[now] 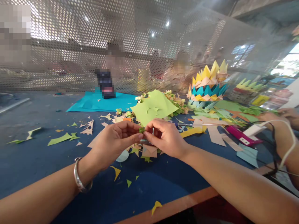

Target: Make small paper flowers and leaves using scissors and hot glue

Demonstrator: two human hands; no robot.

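Between the fingertips of both hands is a small rolled piece of green paper (pixel 141 129). My left hand (pixel 116 137), with a silver bracelet (pixel 79 177) on its wrist, pinches it from the left. From the right, the thumb and index finger of my right hand (pixel 167 137) close on it too. Just beyond lies a light green paper sheet (pixel 154 107) on a heap of small paper pieces. Paper scraps, among them a peach piece (pixel 149 151), are scattered under and around my hands.
Turquoise sheets (pixel 105 102) lie at the back beneath a pixelated phone. A tiered paper crown (pixel 207 87) stands back right. Beside a magenta glue gun (pixel 244 137) runs a white cable (pixel 288 130). Another person's arm (pixel 280 130) rests at the right edge. A perforated screen (pixel 77 37) closes the back.
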